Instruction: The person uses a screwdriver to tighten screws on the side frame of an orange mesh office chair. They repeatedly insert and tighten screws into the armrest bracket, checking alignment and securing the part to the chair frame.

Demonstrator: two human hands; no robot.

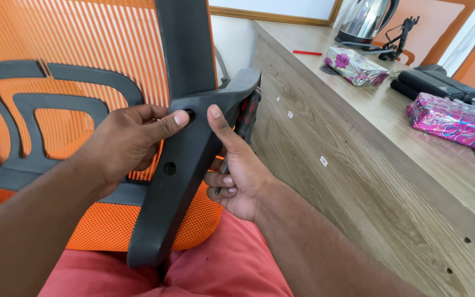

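An orange mesh chair back with a dark grey plastic frame rests on my lap. A dark grey bracket arm lies across it, with screw holes in its face. My left hand presses on the bracket, the index fingertip at an upper hole. My right hand steadies the bracket's right edge with the thumb on top, and its fingers wrap a black and red tool held behind the bracket.
A wooden desk stands close on the right. On it lie two packages in shiny pink patterned wrap, a steel kettle, black devices and a red pen. More orange chairs stand behind it.
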